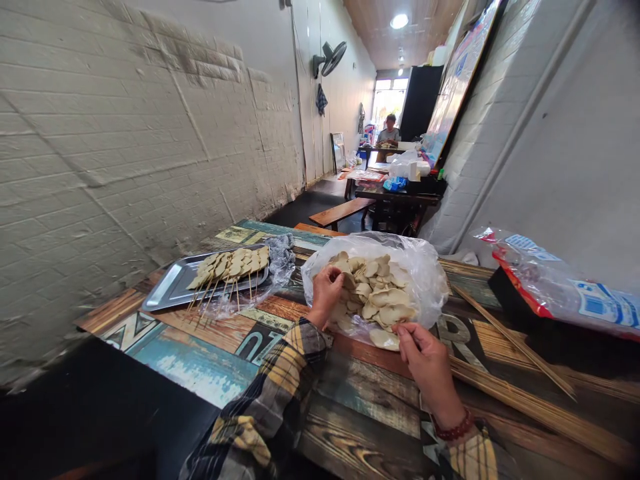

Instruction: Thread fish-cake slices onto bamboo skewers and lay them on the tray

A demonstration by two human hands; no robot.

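Observation:
A clear plastic bag [431, 270] lies open on the table, filled with a heap of thin, pale beige slices [383, 297] of some food. My left hand [327, 293] is at the heap's left side, thumb and forefinger closed on a slice. At the bag's near right edge, my right hand [425, 360] has its fingertips pinched together; what they hold, if anything, is too small to make out. A loose pale slice [384, 339] lies just left of those fingertips. Skewered slices [230, 265] rest in rows on a metal tray [170, 283] at the left, sticks pointing toward me.
A bundle of bamboo skewers [545, 407] lies right of my right hand, with more sticks [515, 340] behind it. A black box with plastic packaging [575, 287] stands at the right. Crumpled plastic [281, 260] touches the tray. Farther back are a bench [343, 212] and a seated person [389, 132].

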